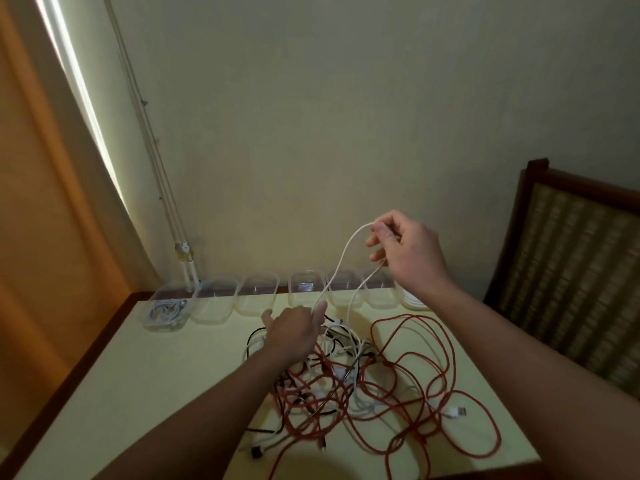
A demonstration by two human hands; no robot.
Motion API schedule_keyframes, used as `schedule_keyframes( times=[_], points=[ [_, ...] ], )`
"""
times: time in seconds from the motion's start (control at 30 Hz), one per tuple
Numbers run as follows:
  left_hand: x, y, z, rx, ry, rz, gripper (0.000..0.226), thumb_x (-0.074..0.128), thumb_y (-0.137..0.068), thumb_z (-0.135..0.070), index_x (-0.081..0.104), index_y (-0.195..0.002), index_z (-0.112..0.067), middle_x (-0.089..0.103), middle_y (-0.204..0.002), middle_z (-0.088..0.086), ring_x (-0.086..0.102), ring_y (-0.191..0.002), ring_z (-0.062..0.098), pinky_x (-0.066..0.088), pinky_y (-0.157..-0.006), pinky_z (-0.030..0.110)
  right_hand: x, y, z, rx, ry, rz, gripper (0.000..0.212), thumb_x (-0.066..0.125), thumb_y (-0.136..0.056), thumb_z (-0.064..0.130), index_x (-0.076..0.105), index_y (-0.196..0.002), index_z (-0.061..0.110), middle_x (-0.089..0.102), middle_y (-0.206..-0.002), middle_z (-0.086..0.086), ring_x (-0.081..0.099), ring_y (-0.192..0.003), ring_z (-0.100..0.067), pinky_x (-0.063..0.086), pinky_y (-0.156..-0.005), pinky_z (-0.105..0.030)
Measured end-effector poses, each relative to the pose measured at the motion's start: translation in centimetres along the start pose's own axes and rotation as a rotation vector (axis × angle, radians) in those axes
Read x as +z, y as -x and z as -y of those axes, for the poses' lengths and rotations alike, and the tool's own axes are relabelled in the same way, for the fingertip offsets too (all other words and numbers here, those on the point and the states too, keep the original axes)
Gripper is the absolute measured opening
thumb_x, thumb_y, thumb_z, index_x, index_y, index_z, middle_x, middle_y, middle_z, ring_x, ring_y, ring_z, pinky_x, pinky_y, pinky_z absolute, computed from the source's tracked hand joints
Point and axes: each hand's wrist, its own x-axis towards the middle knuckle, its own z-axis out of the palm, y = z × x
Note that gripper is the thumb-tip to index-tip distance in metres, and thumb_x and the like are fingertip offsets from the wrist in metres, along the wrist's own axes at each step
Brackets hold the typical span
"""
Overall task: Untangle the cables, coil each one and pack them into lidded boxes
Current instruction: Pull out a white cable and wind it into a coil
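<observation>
Tangled heap of red, white and black cables (346,382) lies on the pale yellow table top with a dark wooden rim (156,368). All positions below are referred to the heap.

- Right hand (408,251): raised well above the heap's far side. Thumb and fingers are curled, pinching the top of a loop of thin white cable (344,252).
- White cable: one strand drops from the right hand to the left hand. The other drops beside it into the far edge of the heap, so its lower end is not free of the tangle.
- Left hand (294,327): low, at the far left edge of the heap, fingers curled. The fingertips hold the white cable where it rises out of the heap.
- Red braided cable (452,355): spreads in wide loops over the right and near sides of the heap.
- White USB plug (456,411): lies at the heap's right side, inside the red loops.
- Row of clear plastic boxes (258,294): beyond the heap, against the wall, lids off.
- Leftmost clear box (166,322): far left of the heap. It holds a coiled pale cable (166,308).
- Dark wooden chair with a woven back (568,258): right of the heap, past the table edge.
</observation>
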Motion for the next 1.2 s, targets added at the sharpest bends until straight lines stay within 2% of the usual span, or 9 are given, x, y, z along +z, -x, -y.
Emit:
schedule_keyframes(
  times=[0.2,0.37,0.47,0.6,0.77,0.87,0.93,1.07,1.2],
  points=[
    [-4.8,-0.8,-1.7,0.002,0.185,0.004,0.076,0.011,-0.104,-0.057,0.076,-0.103,-0.016,0.075,-0.107,0.000,0.059,-0.116,0.024,0.021,-0.113,0.057,-0.8,1.8,-1.3,0.131,0.118,0.256,0.012,0.060,-0.100,0.033,0.065,-0.097,0.023,0.073,-0.083,0.004,0.071,-0.068,-0.013,0.062,-0.070,-0.043],
    [-8.6,-1.9,-4.1,0.060,0.359,-0.048,0.076,0.022,-0.096,-0.064,0.075,-0.097,-0.008,0.075,-0.101,0.009,0.066,-0.105,0.029,0.043,-0.103,0.047,1.0,4.1,-2.8,0.255,0.132,0.526,0.039,0.069,-0.091,0.050,0.060,-0.120,0.027,0.070,-0.101,0.001,0.070,-0.086,-0.015,0.057,-0.073,-0.031],
    [-9.7,-2.1,-6.0,0.074,0.408,-0.042,0.081,0.018,-0.080,-0.069,0.074,-0.092,-0.012,0.076,-0.102,0.005,0.065,-0.107,0.029,0.039,-0.107,0.050,3.1,4.7,-3.4,0.231,0.036,0.495,0.046,0.074,-0.082,0.059,0.068,-0.118,0.031,0.069,-0.096,0.010,0.066,-0.085,-0.004,0.048,-0.076,-0.026],
    [-9.7,-2.1,-7.2,0.094,0.486,-0.063,0.061,0.029,-0.094,-0.063,0.066,-0.071,-0.021,0.077,-0.096,0.002,0.067,-0.105,0.026,0.042,-0.105,0.047,5.5,4.8,-3.0,0.139,-0.073,0.456,0.023,0.072,-0.087,0.050,0.078,-0.100,0.033,0.074,-0.093,0.016,0.066,-0.089,0.002,0.051,-0.084,-0.027],
    [-9.4,-1.5,-7.0,0.106,0.576,-0.047,0.057,0.038,-0.103,-0.050,0.075,-0.105,-0.007,0.076,-0.106,0.005,0.067,-0.105,0.022,0.048,-0.100,0.038,7.3,4.5,-3.0,0.191,-0.180,0.378,0.014,0.073,-0.091,0.024,0.075,-0.077,0.022,0.071,-0.067,0.010,0.066,-0.064,-0.005,0.049,-0.063,-0.026],
    [-9.1,-0.7,-6.1,0.028,0.656,-0.030,0.060,0.043,-0.078,-0.057,0.074,-0.102,-0.011,0.073,-0.108,0.011,0.066,-0.103,0.030,0.049,-0.097,0.050,7.3,3.9,-3.3,0.282,-0.243,0.325,0.020,0.068,-0.094,0.020,0.073,-0.080,0.008,0.075,-0.083,-0.011,0.069,-0.068,-0.020,0.051,-0.064,-0.037],
    [-8.4,-0.3,-5.2,0.006,0.696,-0.006,0.062,0.040,-0.072,-0.055,0.073,-0.101,-0.013,0.072,-0.109,0.013,0.066,-0.103,0.031,0.048,-0.097,0.054,7.0,3.6,-3.1,0.342,-0.315,0.317,0.024,0.059,-0.100,0.025,0.073,-0.088,0.008,0.075,-0.088,-0.010,0.068,-0.067,-0.021,0.052,-0.064,-0.037],
    [-6.3,0.5,-3.2,0.031,0.693,0.096,0.040,0.036,-0.100,-0.030,0.070,-0.112,-0.010,0.073,-0.106,0.011,0.073,-0.091,0.026,0.052,-0.094,0.047,6.1,3.1,-2.6,0.374,-0.302,0.359,0.035,0.043,-0.109,0.030,0.068,-0.099,0.007,0.075,-0.085,-0.006,0.065,-0.065,-0.021,0.053,-0.059,-0.034],
    [-4.5,1.0,-1.6,-0.032,0.723,0.195,0.032,0.046,-0.100,-0.032,0.068,-0.119,-0.017,0.072,-0.101,-0.002,0.074,-0.077,0.018,0.054,-0.076,0.032,5.5,2.8,-2.6,0.366,-0.206,0.364,0.040,0.039,-0.109,0.031,0.068,-0.098,0.006,0.077,-0.084,-0.007,0.066,-0.066,-0.023,0.054,-0.063,-0.036]
  ],
)
